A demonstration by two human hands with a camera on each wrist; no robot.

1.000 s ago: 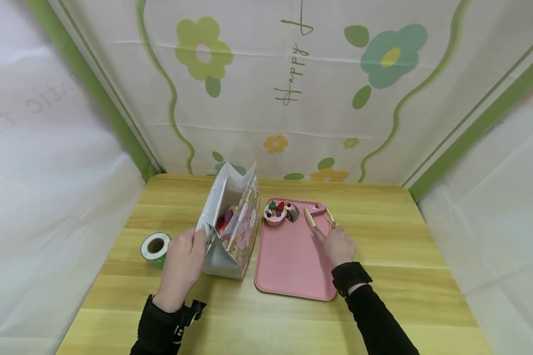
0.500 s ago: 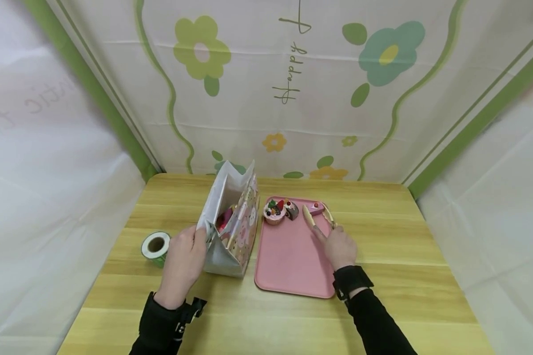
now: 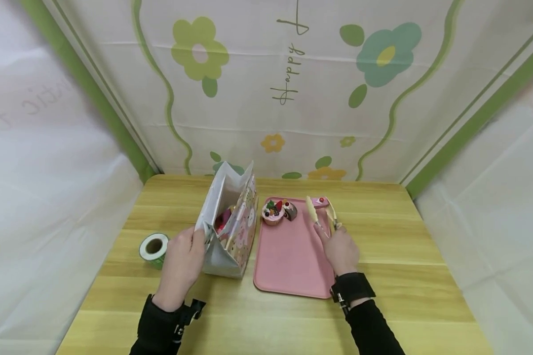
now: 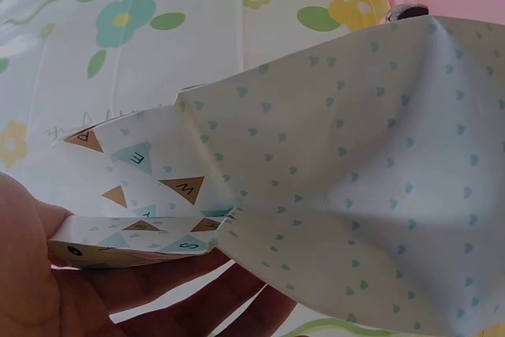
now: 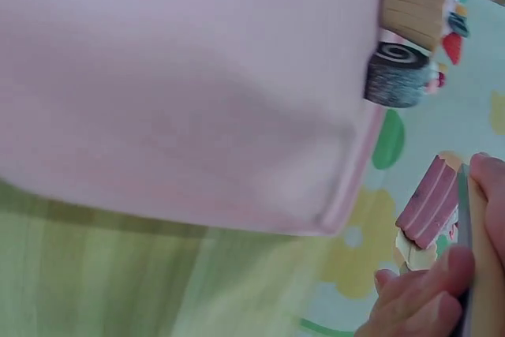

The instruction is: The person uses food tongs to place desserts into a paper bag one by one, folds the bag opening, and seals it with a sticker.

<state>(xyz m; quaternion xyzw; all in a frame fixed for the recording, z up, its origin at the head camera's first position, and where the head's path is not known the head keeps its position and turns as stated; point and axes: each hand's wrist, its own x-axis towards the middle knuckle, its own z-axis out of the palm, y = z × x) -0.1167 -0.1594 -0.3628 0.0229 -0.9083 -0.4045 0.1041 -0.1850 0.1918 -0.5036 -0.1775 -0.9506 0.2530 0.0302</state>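
My left hand (image 3: 181, 264) grips the near upper edge of a printed paper gift bag (image 3: 242, 241), its folded side pinched between thumb and fingers in the left wrist view. Red and pink items (image 3: 223, 220) lie inside the bag, mostly hidden. My right hand (image 3: 341, 249) holds a pair of tongs (image 3: 333, 212) with cream scalloped tips. Between those tips is a pink toy cake slice (image 5: 430, 203), which appears raised above the far right corner of the pink tray (image 3: 290, 261). A toy cupcake (image 3: 273, 212) and a dark toy Swiss roll slice (image 3: 290, 211) stand at the tray's far left.
A roll of green-and-white labels (image 3: 154, 246) stands left of my left hand. The wooden table (image 3: 395, 246) extends right of the tray. A flower-printed white cloth (image 3: 248, 98) rises behind the table, with white cloth at both sides.
The tongs and cake slice have moved away from me, and the slice appears to have risen from the tray. The left hand and bag look unchanged.
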